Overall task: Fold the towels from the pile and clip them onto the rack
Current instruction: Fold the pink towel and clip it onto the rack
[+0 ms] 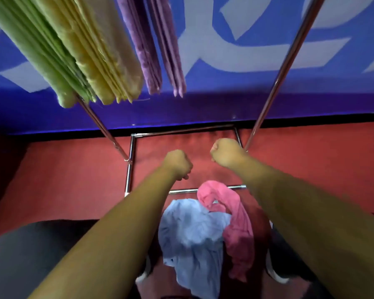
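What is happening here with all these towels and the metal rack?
A person stands over a small pile on the red floor: a blue towel and a pink towel, both crumpled and not yet folded. The left hand and the right hand are held out as fists above the pile and hold nothing. Green towels, yellow towels and purple towels already hang folded on the metal rack.

Folded towels [84, 50] hang far left on rack [289, 61]. Rack base sits on floor [73, 180], centre, wall banner [257, 50] behind it. Pile [199, 234] on floor, near centre, far edge over rack's near bar, between two shoes [275, 275]
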